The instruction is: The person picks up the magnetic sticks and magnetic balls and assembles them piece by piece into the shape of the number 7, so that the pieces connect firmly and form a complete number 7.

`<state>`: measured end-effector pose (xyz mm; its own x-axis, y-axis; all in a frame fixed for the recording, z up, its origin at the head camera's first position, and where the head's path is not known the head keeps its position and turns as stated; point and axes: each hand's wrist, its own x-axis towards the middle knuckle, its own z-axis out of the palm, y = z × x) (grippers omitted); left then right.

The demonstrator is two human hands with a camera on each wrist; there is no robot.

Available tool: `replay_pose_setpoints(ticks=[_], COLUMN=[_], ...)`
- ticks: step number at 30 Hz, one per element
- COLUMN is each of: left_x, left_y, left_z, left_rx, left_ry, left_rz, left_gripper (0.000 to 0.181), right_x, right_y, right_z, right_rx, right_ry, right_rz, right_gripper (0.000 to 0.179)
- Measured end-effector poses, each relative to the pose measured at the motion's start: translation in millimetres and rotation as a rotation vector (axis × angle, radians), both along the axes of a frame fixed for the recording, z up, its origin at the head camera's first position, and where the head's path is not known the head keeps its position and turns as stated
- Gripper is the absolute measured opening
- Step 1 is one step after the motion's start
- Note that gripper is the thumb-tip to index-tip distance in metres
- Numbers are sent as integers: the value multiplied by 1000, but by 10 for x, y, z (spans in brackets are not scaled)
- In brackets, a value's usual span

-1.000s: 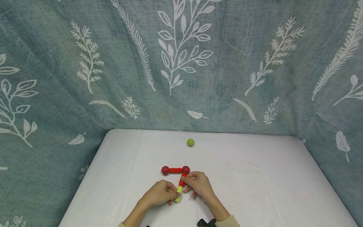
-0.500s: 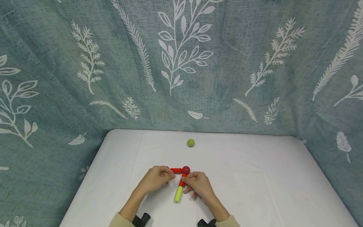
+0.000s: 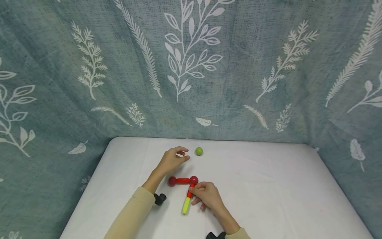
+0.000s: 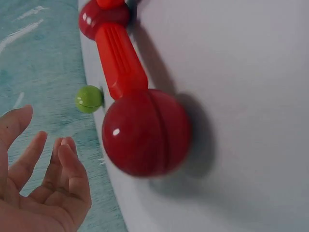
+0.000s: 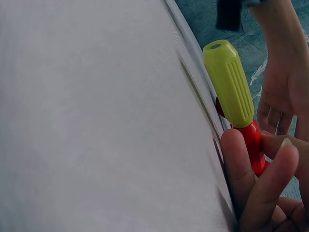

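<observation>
My left hand (image 3: 173, 160) reaches over the far part of the table with fingers apart and nothing in them, just left of a green ball (image 3: 199, 151). My right hand (image 3: 208, 196) pinches a red rod (image 5: 253, 145) between thumb and fingers. A yellow-green rod (image 5: 229, 84) joins the red rod's near end. At its far end sits a dark red ball (image 3: 194, 180), from which a second red rod (image 3: 182, 181) runs left to another dark red ball (image 4: 146, 133). In the left wrist view that ball looms large beside the left hand.
All this lies on a white-covered table (image 3: 268, 186). A green-blue curtain (image 3: 232, 83) with white leaf patterns hangs behind it. Black devices (image 3: 160, 199) are strapped at both wrists.
My left hand has let go of the yellow-green rod, passed over the left red ball and moved forward to beside the green ball. My right hand keeps its pinch on the red rod.
</observation>
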<state>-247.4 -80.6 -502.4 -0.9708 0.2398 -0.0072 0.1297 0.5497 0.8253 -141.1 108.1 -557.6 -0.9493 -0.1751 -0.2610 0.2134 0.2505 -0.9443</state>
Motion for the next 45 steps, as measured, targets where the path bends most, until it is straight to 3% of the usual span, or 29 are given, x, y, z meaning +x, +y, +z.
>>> replay_pose_setpoints(ticks=[7, 12, 15, 31, 45], left_x=[-411, -567, -633, -649, -639], left_y=[195, 290, 334, 463, 479], left_z=[-70, -81, -121, -225, -296], left_rx=[-48, -102, -143, -209, -171], left_ry=[-61, -126, -127, -127, -140], left_rz=[-45, -78, -98, -53, -43], left_gripper=[44, 47, 48, 41, 42], right_x=[6, 11, 16, -1, 19], right_y=[-14, -31, -34, -8, 24], right_z=[2, 16, 31, 33, 35], right_rx=[-13, -36, -43, -44, -55], right_ry=[-3, 5, 4, 17, 10], right_rz=[3, 9, 14, 19, 5], right_gripper=[29, 29, 28, 28, 30])
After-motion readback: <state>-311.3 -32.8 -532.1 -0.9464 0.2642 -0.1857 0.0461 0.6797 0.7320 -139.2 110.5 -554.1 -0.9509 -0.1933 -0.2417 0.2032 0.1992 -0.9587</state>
